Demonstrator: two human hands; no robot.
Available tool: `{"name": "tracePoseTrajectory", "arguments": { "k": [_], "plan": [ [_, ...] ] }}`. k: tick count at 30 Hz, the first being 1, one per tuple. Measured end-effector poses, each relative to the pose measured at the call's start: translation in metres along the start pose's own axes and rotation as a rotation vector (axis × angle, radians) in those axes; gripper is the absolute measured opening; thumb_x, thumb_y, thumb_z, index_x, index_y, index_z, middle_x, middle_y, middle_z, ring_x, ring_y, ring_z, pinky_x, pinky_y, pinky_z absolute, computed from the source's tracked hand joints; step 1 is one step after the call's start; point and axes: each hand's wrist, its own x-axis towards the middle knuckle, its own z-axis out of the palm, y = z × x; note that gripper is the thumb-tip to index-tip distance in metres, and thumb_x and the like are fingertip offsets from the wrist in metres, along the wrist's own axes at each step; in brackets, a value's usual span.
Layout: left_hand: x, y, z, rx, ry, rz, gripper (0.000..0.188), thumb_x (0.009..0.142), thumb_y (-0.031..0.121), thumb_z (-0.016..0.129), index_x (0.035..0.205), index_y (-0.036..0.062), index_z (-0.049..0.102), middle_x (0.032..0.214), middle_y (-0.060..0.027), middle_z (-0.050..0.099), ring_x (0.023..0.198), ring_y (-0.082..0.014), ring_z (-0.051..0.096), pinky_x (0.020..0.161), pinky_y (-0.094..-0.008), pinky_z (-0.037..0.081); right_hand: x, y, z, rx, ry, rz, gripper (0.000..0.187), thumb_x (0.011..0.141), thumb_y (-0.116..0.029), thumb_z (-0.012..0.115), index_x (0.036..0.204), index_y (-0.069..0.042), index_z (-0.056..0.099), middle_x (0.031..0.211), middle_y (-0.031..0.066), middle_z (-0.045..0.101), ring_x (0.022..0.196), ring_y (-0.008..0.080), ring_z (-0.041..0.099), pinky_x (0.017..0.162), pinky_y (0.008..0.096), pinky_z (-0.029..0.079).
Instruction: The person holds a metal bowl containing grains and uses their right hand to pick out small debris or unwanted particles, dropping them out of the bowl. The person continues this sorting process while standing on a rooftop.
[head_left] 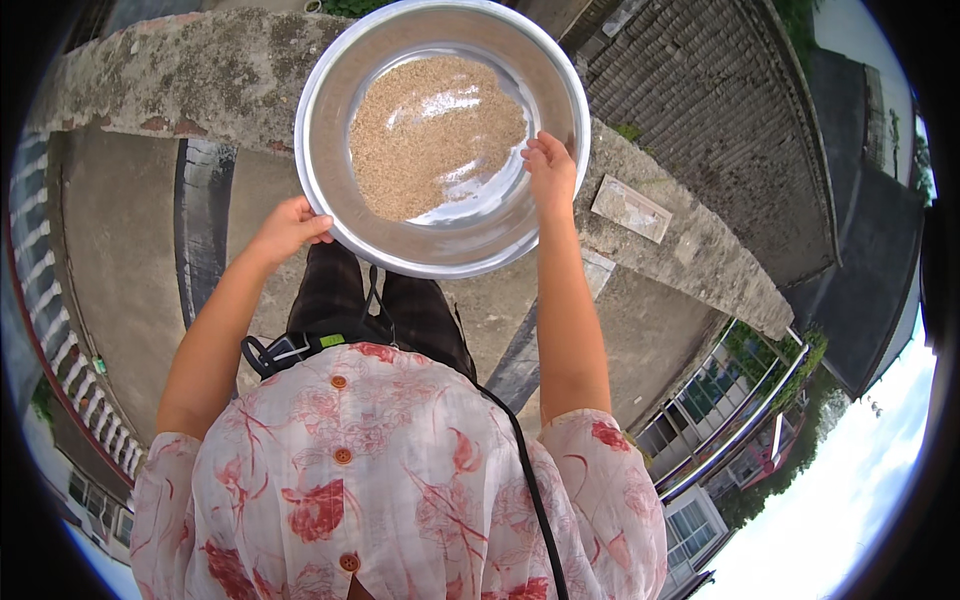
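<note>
A wide, shiny metal basin (440,252) is in front of me at the top of the view, over a rough concrete wall top. Small tan grains (420,135) cover much of its bottom, leaving bare metal along the right and lower side. My left hand (293,228) is closed on the basin's rim at its lower left. Inside the rim at the right is my right hand (551,165), its fingers curled together beside the grains. Whatever those fingers may hold is too small to make out.
The weathered wall top (200,75) curves across the view, with a small flat rectangular slab (631,208) lying on it right of the basin. Beyond is a tiled roof (700,110). White balusters (50,300) line the left side; a metal railing (745,420) stands at the right.
</note>
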Motion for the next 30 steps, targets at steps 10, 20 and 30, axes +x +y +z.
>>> {"name": "tracePoseTrajectory", "arguments": {
  "k": [10,20,30],
  "plan": [
    [0.002,-0.008,-0.001,-0.031,-0.041,0.008,0.024,0.086,0.020,0.062,0.104,0.0040,0.059,0.091,-0.0052,0.065,0.077,-0.0117,0.060,0.072,-0.0261,0.049,-0.005,-0.015,0.072,0.023,-0.233,-0.095,0.025,0.077,-0.002,0.056,0.101,-0.002,0.063,0.109,0.0143,0.055,0.091,0.0259,0.058,0.082,0.0326,0.046],
    [0.001,-0.001,0.001,-0.030,-0.071,0.016,0.027,0.086,0.023,0.062,0.106,0.0046,0.059,0.093,-0.0038,0.065,0.080,-0.0116,0.060,0.073,-0.0261,0.049,0.029,-0.003,0.063,-0.339,0.094,-0.385,0.033,0.076,-0.003,0.055,0.109,0.001,0.058,0.118,0.0169,0.050,0.108,0.0339,0.050,0.091,0.0385,0.041],
    [0.001,-0.007,-0.002,-0.033,-0.077,-0.001,0.028,0.085,0.023,0.063,0.107,0.0057,0.059,0.094,-0.0034,0.065,0.079,-0.0121,0.060,0.075,-0.0267,0.048,-0.005,-0.021,0.072,-0.300,-0.098,-0.255,0.007,0.076,-0.007,0.061,0.082,-0.007,0.065,0.092,0.0115,0.060,0.076,0.0309,0.061,0.068,0.0383,0.049]
  ]
}}
